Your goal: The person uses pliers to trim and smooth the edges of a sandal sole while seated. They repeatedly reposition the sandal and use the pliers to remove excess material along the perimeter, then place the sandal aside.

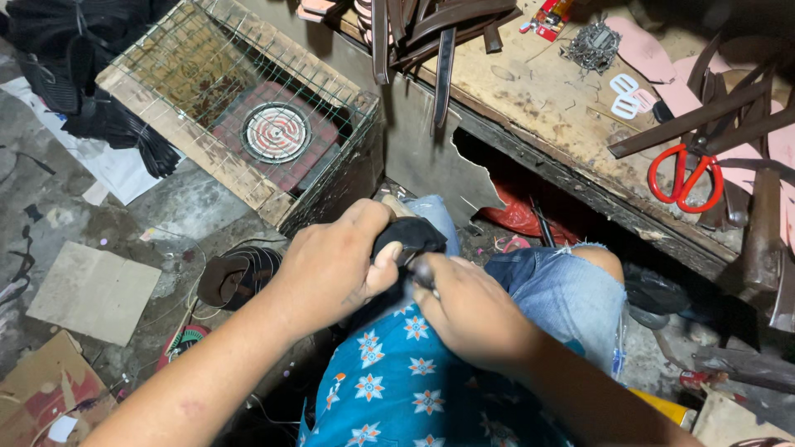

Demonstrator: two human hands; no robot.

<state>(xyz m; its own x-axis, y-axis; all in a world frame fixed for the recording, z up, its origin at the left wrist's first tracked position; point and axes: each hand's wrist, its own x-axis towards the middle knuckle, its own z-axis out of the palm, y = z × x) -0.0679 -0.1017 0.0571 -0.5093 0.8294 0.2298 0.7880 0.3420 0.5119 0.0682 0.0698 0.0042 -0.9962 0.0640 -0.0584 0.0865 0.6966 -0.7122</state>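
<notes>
My left hand [331,261] grips a black piece of material, probably a shoe part [410,234], over my lap. My right hand [472,310] is closed around a small dark tool [424,271] whose tip meets that black piece. Both hands sit close together above my knees, which are in torn blue denim shorts [559,285]. Most of the black piece is hidden under my left fingers and thumb.
A wire-mesh wooden box [186,136] holding a round electric coil heater [277,132] stands at the left. A worn workbench [538,108] at the right carries red-handled scissors [683,178], dark leather straps [431,25], metal buckles and pink soles. Cardboard and a dark sandal [236,277] lie on the floor.
</notes>
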